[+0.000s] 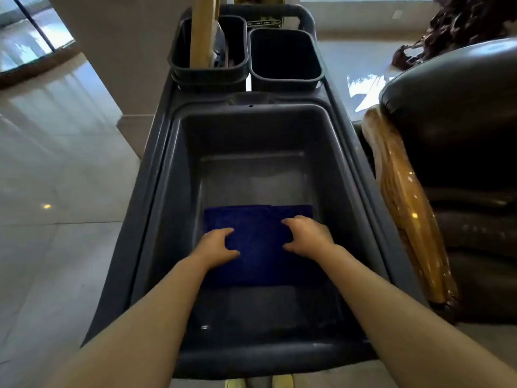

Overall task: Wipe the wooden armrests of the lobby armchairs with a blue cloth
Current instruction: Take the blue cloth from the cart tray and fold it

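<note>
A folded blue cloth (pixel 258 242) lies flat on the bottom of a deep grey tub (pixel 167 169) in a cleaning cart. Both my hands are down in the tub, resting on the cloth. My left hand (pixel 216 246) presses its left part with fingers curled. My right hand (pixel 306 236) sits on its right part, fingers bent against the fabric. Whether either hand pinches the cloth cannot be told. To the right of the cart stands a dark leather armchair (pixel 461 130) with a glossy wooden armrest (pixel 402 203).
Two small black bins stand at the cart's far end: the left bin (pixel 237 43) holds a pale wooden handle (pixel 200 29), the right bin (pixel 285 56) looks empty. Polished tile floor (pixel 56 163) spreads on the left, with a pillar (pixel 117 51) behind.
</note>
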The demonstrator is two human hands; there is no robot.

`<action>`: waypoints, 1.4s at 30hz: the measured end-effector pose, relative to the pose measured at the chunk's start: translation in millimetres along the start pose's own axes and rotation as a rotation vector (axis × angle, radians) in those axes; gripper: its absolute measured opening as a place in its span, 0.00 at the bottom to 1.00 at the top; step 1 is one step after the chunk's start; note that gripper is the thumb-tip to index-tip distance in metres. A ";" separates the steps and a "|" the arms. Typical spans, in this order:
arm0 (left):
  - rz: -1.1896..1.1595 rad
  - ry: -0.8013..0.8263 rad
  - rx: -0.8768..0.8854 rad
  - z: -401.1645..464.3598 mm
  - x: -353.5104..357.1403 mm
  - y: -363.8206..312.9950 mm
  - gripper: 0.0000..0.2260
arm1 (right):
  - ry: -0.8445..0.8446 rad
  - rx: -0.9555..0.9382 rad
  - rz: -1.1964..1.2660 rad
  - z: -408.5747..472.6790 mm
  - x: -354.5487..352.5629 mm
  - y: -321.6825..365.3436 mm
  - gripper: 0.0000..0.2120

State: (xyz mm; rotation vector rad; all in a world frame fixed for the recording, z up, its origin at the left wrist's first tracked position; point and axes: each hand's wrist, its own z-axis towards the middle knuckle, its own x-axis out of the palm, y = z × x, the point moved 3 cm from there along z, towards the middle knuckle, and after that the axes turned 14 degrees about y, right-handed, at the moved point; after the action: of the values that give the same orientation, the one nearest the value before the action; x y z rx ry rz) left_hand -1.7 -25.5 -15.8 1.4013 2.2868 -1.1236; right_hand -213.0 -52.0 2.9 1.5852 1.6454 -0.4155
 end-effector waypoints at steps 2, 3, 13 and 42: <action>0.002 -0.087 -0.007 2.9 3.2 4.1 0.28 | -0.042 0.022 0.003 2.7 5.5 -0.6 0.21; 0.005 -0.131 -0.014 3.5 6.2 6.5 0.25 | -0.065 0.029 -0.008 3.8 11.1 -1.4 0.19; -0.057 -0.236 -0.107 0.9 13.7 14.4 0.04 | -0.103 0.062 0.204 9.7 21.5 -5.9 0.09; -0.355 -0.120 0.516 -164.1 -121.1 -203.3 0.03 | -0.654 -0.116 0.264 -254.4 -205.6 -41.1 0.06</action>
State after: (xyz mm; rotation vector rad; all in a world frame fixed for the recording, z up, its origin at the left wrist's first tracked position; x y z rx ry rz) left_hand -79.2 -38.8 261.3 1.0427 2.3122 -1.9592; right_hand -352.1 -18.0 299.7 1.3588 0.9349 -0.6067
